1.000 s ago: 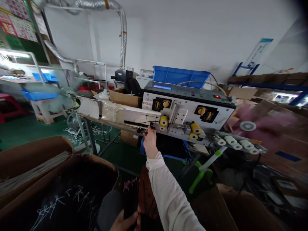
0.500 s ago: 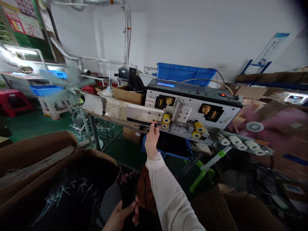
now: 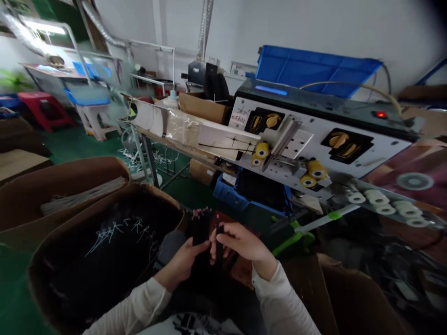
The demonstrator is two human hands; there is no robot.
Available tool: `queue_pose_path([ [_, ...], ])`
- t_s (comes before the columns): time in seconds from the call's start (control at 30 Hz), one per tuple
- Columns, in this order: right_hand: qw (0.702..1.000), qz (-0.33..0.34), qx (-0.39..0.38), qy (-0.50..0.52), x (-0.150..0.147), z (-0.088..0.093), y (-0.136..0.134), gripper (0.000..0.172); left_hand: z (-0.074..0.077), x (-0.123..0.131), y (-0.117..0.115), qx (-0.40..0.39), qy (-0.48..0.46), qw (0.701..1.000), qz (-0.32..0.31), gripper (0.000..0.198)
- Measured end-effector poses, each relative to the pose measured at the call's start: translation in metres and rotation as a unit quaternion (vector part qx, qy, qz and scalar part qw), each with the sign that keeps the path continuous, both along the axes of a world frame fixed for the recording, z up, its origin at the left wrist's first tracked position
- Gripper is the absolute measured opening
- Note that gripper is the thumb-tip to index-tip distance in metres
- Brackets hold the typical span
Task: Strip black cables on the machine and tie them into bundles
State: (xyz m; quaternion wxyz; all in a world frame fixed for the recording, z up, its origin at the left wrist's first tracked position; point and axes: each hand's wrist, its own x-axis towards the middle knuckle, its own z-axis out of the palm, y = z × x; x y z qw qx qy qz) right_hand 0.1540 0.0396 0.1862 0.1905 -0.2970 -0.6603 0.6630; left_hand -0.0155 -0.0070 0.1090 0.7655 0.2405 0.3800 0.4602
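Note:
Low in front of me, my left hand (image 3: 183, 263) is closed around a bundle of black wires (image 3: 201, 228) whose upper ends show small pinkish tips. Just to its right, my right hand (image 3: 242, 243) pinches a smaller group of black wires (image 3: 220, 235), standing roughly upright with pale pinkish ends. The two hands are nearly touching. Their lower fingers and the wires' lower parts are lost in shadow. Beyond them stands a machine (image 3: 240, 114) with yellow rollers (image 3: 261, 150) and dials on its front.
At left, a large carton (image 3: 115, 270) holds dark material with white ties on top. A blue crate (image 3: 230, 193) sits under the machine, and another blue bin (image 3: 310, 70) rests behind it. White rollers (image 3: 377, 197) on a green-footed stand are at right.
My right hand has come back and down from the machine's yellow rollers to beside my left hand. The view has tilted down and moved closer. My left hand still holds the wire bundle.

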Motion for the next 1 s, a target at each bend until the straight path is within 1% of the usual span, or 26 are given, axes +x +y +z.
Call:
queue_pose_path([
  [0.1,0.998,-0.056,-0.008,-0.015,-0.004,-0.008,0.001,0.033,0.0,0.01,-0.004,-0.024,-0.026,0.999,-0.014,0.025],
  [0.2,0.99,-0.126,0.031,-0.053,-0.006,-0.016,0.004,0.033,0.001,0.014,-0.009,-0.031,-0.064,0.997,-0.043,0.03],
  [0.27,0.976,-0.176,0.1,-0.077,-0.006,-0.022,0.006,0.03,0.002,0.013,-0.012,-0.045,-0.07,0.996,-0.043,0.033],
  [0.33,0.951,-0.224,0.195,-0.085,-0.007,-0.029,0.008,0.025,0.001,0.011,-0.012,-0.058,-0.061,0.996,-0.037,0.032],
  [0.37,0.94,-0.24,0.231,-0.08,-0.007,-0.033,0.009,0.022,0.0,0.011,-0.013,-0.059,-0.054,0.996,-0.036,0.031],
  [0.4,0.935,-0.246,0.245,-0.072,-0.007,-0.037,0.01,0.021,-0.001,0.01,-0.013,-0.056,-0.049,0.996,-0.038,0.03],
  [0.47,0.945,-0.243,0.214,-0.052,-0.007,-0.043,0.012,0.024,-0.003,0.01,-0.013,-0.047,-0.041,0.997,-0.042,0.028],
  [0.53,0.957,-0.238,0.161,-0.034,-0.005,-0.047,0.014,0.036,-0.004,0.01,-0.014,-0.048,-0.039,0.997,-0.043,0.027],
  [0.63,0.961,-0.252,0.112,-0.016,-0.003,-0.047,0.014,0.053,-0.003,0.009,-0.016,-0.062,-0.056,0.996,-0.038,0.026],
  [0.7,0.964,-0.251,0.087,-0.012,-0.003,-0.044,0.013,0.057,-0.001,0.009,-0.016,-0.067,-0.07,0.995,-0.039,0.026],
  [0.77,0.966,-0.246,0.077,-0.017,-0.004,-0.042,0.013,0.055,0.0,0.009,-0.016,-0.074,-0.074,0.994,-0.043,0.026],
  [0.87,0.966,-0.24,0.086,-0.036,-0.006,-0.04,0.014,0.043,-0.001,0.008,-0.015,-0.081,-0.069,0.993,-0.05,0.026],
  [0.93,0.965,-0.241,0.094,-0.043,-0.008,-0.041,0.014,0.034,-0.005,0.008,-0.015,-0.072,-0.059,0.994,-0.062,0.025],
  [1.0,0.965,-0.24,0.094,-0.041,-0.01,-0.044,0.015,0.029,-0.009,0.007,-0.015,-0.047,-0.058,0.995,-0.072,0.026],
])
